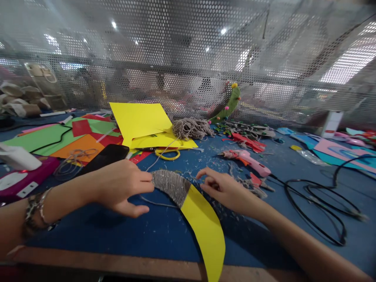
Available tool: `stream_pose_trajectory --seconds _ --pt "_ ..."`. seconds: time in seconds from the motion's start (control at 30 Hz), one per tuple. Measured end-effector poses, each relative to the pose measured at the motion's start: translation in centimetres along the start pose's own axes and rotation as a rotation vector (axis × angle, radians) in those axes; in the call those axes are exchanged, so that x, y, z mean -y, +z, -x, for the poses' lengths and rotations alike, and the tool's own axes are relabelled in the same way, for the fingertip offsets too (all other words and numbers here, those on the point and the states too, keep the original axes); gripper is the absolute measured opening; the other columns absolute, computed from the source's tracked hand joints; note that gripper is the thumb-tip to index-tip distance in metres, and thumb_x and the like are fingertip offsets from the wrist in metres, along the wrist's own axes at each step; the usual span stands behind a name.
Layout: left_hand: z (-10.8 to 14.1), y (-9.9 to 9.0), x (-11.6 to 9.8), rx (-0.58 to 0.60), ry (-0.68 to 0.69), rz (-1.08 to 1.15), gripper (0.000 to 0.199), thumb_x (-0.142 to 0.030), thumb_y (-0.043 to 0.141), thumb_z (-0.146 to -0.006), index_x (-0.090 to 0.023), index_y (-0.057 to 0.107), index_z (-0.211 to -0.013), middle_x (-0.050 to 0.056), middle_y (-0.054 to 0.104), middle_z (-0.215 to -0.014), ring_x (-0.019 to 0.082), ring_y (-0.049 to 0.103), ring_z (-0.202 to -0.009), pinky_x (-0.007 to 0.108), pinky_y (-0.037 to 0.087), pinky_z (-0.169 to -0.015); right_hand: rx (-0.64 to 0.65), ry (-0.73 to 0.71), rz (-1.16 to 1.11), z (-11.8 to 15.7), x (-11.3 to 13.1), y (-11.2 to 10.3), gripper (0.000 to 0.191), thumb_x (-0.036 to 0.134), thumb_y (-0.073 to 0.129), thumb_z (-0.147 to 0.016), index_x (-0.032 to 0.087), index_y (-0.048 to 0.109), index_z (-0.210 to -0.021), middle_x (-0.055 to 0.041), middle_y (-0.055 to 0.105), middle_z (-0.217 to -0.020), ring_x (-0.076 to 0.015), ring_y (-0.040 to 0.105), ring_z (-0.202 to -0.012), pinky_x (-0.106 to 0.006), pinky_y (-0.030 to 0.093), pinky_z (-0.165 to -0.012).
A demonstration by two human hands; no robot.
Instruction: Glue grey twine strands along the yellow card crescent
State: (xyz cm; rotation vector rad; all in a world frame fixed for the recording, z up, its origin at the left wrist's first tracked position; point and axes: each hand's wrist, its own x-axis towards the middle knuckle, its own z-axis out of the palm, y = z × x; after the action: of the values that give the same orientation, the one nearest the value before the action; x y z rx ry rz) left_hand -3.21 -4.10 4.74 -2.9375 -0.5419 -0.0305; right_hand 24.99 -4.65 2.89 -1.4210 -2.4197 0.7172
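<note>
A curved yellow paper crescent [205,231] lies at the front of the table, its lower end reaching past the edge. Grey yarn [172,186] is wound closely around its upper part. At the wrapped end, the bent fingers of my left hand [125,188] grip the crescent, while the thumb stands away below. A loose strand runs from that hand up toward a grey skein [192,128]; another passes beneath the crescent. My right hand [220,188] hovers just right of the wrapped part, index finger and thumb apart, with nothing visible in it.
Yellow card [141,121] and yellow-handled scissors [167,154] are ahead. A pink glue gun [249,161] lies right, its black cable [311,219] coiled beside it. A black phone [107,158] and purple power strip [26,178] sit left. Perforated metal [176,51] stands behind.
</note>
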Motion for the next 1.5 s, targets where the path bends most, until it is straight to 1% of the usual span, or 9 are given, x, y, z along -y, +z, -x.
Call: stream_pose_trajectory --seconds 0.13,0.23,0.33,0.57,0.9,1.07,1.23,1.37,1.5 --pt "-1.3 1.2 -1.3 -0.030 0.045 -0.159 0.026 -0.037 0.043 -0.083 -0.018 0.056 -0.094 0.002 0.059 -0.072 0.015 0.051 -0.046 0.029 0.030 -0.042 -0.172 0.026 0.156 -0.1 -1.5 -2.1 0.023 0.036 0.037 -0.083 0.021 0.054 -0.088 0.0016 0.054 -0.057 -0.0118 0.048 -0.052 -0.022 0.032 -0.049" --pt "-2.1 1.9 -2.0 -0.050 0.077 -0.201 0.031 -0.034 0.042 -0.085 -0.017 0.049 -0.110 0.002 0.062 -0.079 0.015 0.054 -0.049 0.028 0.032 -0.042 -0.291 0.162 0.395 0.1 -4.0 -4.5 0.027 0.037 0.038 -0.081 0.020 0.057 -0.090 -0.0026 0.060 -0.067 -0.0152 0.054 -0.059 -0.025 0.035 -0.053" --pt "-2.5 2.5 -2.5 -0.074 0.091 -0.172 0.034 -0.033 0.043 -0.085 -0.017 0.047 -0.114 0.002 0.062 -0.083 0.016 0.055 -0.051 0.029 0.035 -0.043 -0.290 0.321 0.621 0.6 -7.1 -6.5 0.031 0.037 0.039 -0.079 0.019 0.057 -0.096 -0.0092 0.062 -0.083 -0.0220 0.057 -0.073 -0.030 0.037 -0.061" --pt "-2.3 3.6 -3.3 -0.112 -0.062 0.022 0.027 -0.028 0.043 -0.086 -0.020 0.048 -0.112 0.000 0.063 -0.081 0.016 0.058 -0.053 0.027 0.037 -0.045 -0.275 0.451 0.634 1.1 -11.6 -7.1 0.039 0.044 0.038 -0.079 0.012 0.048 -0.099 -0.0228 0.055 -0.102 -0.0298 0.056 -0.093 -0.034 0.040 -0.071" --pt "-1.9 4.2 -3.3 -0.118 -0.230 0.244 0.018 -0.031 0.049 -0.085 -0.023 0.050 -0.100 -0.001 0.061 -0.086 0.016 0.060 -0.065 0.025 0.038 -0.053 -0.200 0.549 0.617 1.2 -11.5 -7.2 0.036 0.051 0.035 -0.079 0.018 0.048 -0.075 -0.0153 0.061 -0.079 -0.0236 0.057 -0.067 -0.030 0.037 -0.056" --pt "-2.1 4.5 -3.3 -0.140 -0.294 0.362 0.014 -0.031 0.046 -0.087 -0.022 0.055 -0.092 0.000 0.057 -0.091 0.015 0.058 -0.069 0.024 0.038 -0.056 -0.357 0.630 0.732 0.8 -9.0 -6.9 0.040 0.052 0.035 -0.076 0.016 0.050 -0.083 -0.0158 0.061 -0.083 -0.0237 0.055 -0.067 -0.030 0.033 -0.054" --pt "-2.3 4.5 -3.4 -0.141 -0.254 0.415 0.021 -0.028 0.039 -0.091 -0.019 0.057 -0.083 0.000 0.057 -0.082 0.013 0.057 -0.067 0.024 0.037 -0.056 -0.548 0.321 0.681 1.1 -7.2 -5.7 0.044 0.046 0.043 -0.072 0.014 0.051 -0.102 -0.0130 0.063 -0.083 -0.0201 0.056 -0.067 -0.029 0.037 -0.060" --pt "-2.5 4.2 -3.5 -0.205 -0.196 0.364 0.028 -0.028 0.034 -0.093 -0.017 0.057 -0.081 0.002 0.058 -0.080 0.014 0.056 -0.067 0.025 0.038 -0.058 -0.492 0.002 0.635 1.4 -5.6 -4.1 0.046 0.050 0.045 -0.071 0.016 0.051 -0.101 -0.0126 0.064 -0.086 -0.0213 0.059 -0.071 -0.030 0.042 -0.063" --pt "-2.8 3.6 -3.7 -0.263 -0.094 0.354 0.031 -0.025 0.030 -0.094 -0.015 0.055 -0.079 0.004 0.060 -0.081 0.016 0.052 -0.074 0.028 0.039 -0.068 -0.435 -0.170 0.598 1.5 -4.7 -2.8 0.047 0.054 0.044 -0.074 0.018 0.053 -0.103 -0.0128 0.064 -0.094 -0.0232 0.061 -0.077 -0.032 0.045 -0.063"
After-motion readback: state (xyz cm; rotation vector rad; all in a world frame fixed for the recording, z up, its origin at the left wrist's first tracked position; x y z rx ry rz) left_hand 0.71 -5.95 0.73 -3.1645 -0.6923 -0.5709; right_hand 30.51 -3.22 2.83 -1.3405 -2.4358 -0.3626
